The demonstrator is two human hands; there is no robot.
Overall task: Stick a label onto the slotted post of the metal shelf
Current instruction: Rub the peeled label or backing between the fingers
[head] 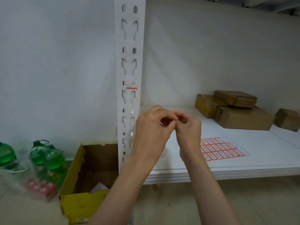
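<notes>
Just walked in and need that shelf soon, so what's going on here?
A person is labelling the slotted post. Both hands, left hand and right hand, meet in front of the shelf, fingertips pinching something small, seemingly a label, though it is barely visible. The label sheet lies on the shelf. A torn red-edged strip already sits on the post.

Right of frame four brown cardboard parcels [235,109] clustered on the white shelf board [243,166], lower left an open yellow cardboard box [81,203] on the floor, and far left green plastic bottles [48,156] in clear wrap.
</notes>
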